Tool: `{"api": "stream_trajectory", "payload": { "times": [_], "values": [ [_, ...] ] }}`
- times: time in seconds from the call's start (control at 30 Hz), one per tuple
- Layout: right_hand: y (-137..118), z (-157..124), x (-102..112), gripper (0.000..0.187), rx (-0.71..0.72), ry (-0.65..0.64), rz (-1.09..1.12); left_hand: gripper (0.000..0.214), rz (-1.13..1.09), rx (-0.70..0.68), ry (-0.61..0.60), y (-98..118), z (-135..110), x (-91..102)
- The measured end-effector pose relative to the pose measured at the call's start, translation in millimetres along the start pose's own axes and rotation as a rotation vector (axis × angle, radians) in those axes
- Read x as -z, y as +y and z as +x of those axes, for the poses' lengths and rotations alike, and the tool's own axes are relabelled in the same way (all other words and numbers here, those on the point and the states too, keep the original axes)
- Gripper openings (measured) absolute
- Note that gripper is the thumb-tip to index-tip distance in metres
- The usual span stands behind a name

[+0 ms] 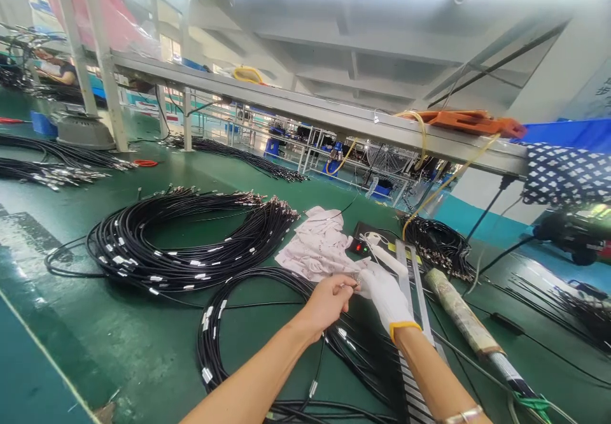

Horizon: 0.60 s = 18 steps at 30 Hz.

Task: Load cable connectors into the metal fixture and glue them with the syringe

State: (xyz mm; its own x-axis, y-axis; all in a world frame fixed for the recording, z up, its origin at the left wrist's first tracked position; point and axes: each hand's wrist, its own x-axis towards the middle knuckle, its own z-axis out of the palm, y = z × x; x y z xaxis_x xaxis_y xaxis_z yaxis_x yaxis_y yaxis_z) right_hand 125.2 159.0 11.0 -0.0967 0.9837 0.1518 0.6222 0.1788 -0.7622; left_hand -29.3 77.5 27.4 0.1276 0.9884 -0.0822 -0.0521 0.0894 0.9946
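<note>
My bare left hand is closed in a pinch around the end of a black cable, which hangs down below it. A small metal tip shows between my two hands. On my right hand is a white knit glove with a yellow cuff; its fingers close on that tip and mostly hide it. Under my wrists lies a loose coil of black cables with white labels. Just beyond my fingers is a crumpled white cloth. A small black box with a red display stands behind the glove.
A large coil of labelled black cables sits left on the green table. Right of my glove are a slotted metal rail and a wrapped tool handle. More cable bundles lie behind. A beam crosses overhead.
</note>
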Motion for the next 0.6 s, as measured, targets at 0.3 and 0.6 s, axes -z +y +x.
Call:
{"api": "stream_trajectory", "payload": {
  "times": [0.3,0.6],
  "values": [
    [6.8,-34.0,17.0,0.063,-0.071,0.003,0.243,0.020,-0.042,-0.059,-0.171,9.1,-6.6,5.3],
    [47.3,-60.0,28.9,0.067,-0.095,0.017,0.373,0.032,0.154,-0.109,-0.453,13.2,-18.5,-3.4]
  ]
}}
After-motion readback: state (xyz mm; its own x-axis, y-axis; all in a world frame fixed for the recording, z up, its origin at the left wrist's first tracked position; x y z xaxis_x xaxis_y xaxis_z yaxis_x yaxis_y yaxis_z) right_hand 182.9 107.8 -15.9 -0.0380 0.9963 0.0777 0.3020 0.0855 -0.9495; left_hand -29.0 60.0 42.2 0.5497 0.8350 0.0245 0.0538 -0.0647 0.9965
